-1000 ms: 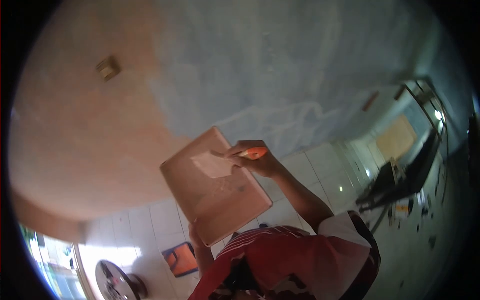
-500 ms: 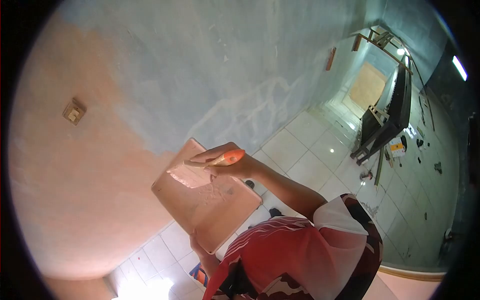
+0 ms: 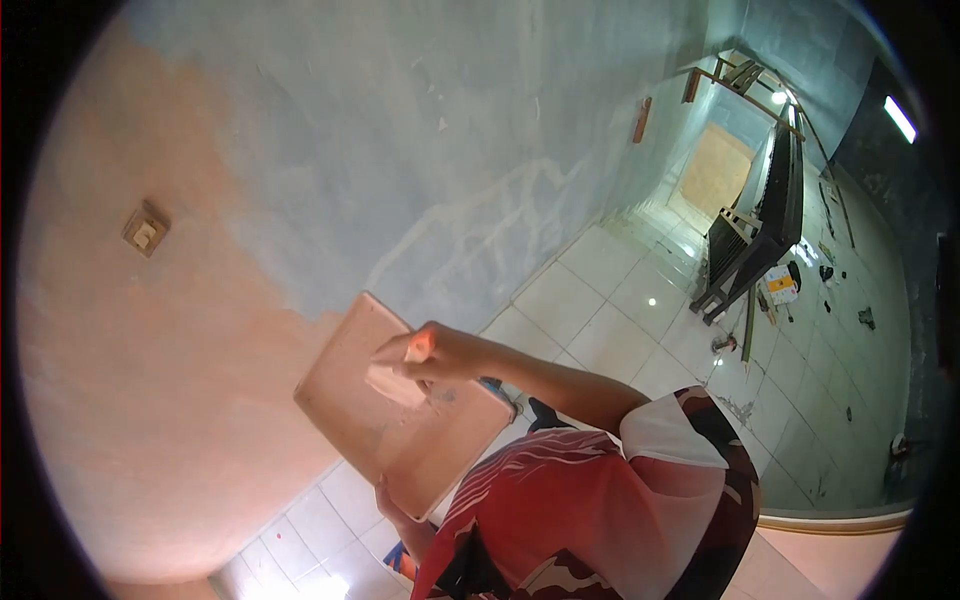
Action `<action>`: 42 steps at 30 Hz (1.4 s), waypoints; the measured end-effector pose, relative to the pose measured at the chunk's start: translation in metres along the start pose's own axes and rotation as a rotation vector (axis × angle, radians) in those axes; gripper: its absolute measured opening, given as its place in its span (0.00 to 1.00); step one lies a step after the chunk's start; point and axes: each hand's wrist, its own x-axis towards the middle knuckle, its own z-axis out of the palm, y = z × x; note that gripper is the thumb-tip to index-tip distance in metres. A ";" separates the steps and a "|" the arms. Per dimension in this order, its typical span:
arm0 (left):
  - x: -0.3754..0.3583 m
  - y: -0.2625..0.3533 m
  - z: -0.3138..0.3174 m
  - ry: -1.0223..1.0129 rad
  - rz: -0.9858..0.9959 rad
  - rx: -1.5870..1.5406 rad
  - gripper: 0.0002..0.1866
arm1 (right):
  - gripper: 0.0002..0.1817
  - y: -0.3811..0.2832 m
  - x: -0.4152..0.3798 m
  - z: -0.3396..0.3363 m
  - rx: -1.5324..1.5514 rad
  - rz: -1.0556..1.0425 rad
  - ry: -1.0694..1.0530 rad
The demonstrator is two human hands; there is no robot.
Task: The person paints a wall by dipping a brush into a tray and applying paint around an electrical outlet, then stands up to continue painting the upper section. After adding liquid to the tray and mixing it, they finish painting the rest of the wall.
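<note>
1. Centrally, a wide orange-handled brush (image 3: pixel 398 386) sits within the outline of a shallow tray (image 3: pixel 362 432); whether its bristles touch the bottom is unclear.
2. The right hand (image 3: pixel 440 354) has its fingers closed around the brush.
3. The left hand (image 3: pixel 396 502) grips the tray's near edge, most of its fingers hidden.
4. Just beyond stands a peach-and-blue wall (image 3: pixel 190 370) bearing a switch (image 3: pixel 146 229).
5. Farther off, a dark bench (image 3: pixel 778 205) rests on white floor tiles (image 3: pixel 580 318).

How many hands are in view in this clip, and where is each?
2: the right hand grips the brush over the tray; the left hand holds the tray's lower-left edge, partly hidden.
</note>
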 end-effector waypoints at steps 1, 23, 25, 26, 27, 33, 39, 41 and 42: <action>0.003 -0.001 -0.005 -0.014 0.009 -0.004 0.33 | 0.25 -0.003 0.000 -0.004 -0.013 -0.010 0.004; 0.019 -0.091 0.153 0.248 0.261 -0.273 0.32 | 0.16 0.035 0.025 -0.163 -0.240 -0.187 -0.279; 0.009 -0.096 0.205 0.250 0.263 -0.114 0.32 | 0.18 0.032 0.013 -0.191 -0.002 -0.299 -0.264; 0.007 -0.103 0.227 0.298 0.369 -0.178 0.32 | 0.19 0.000 0.002 -0.219 0.218 -0.048 -0.411; 0.002 -0.103 0.249 0.289 0.354 -0.142 0.31 | 0.19 -0.024 -0.004 -0.231 0.420 -0.115 -0.342; -0.063 -0.115 0.382 0.354 0.315 -0.285 0.30 | 0.16 -0.112 -0.047 -0.314 -0.072 -0.033 -0.485; -0.119 -0.060 0.430 0.378 0.424 -0.318 0.30 | 0.14 -0.179 -0.033 -0.308 -0.011 -0.143 -0.578; -0.143 -0.056 0.443 0.395 0.433 -0.314 0.30 | 0.14 -0.218 -0.040 -0.309 -0.034 -0.114 -0.646; -0.169 -0.035 0.457 0.384 0.441 -0.288 0.31 | 0.13 -0.252 -0.051 -0.307 -0.056 -0.099 -0.682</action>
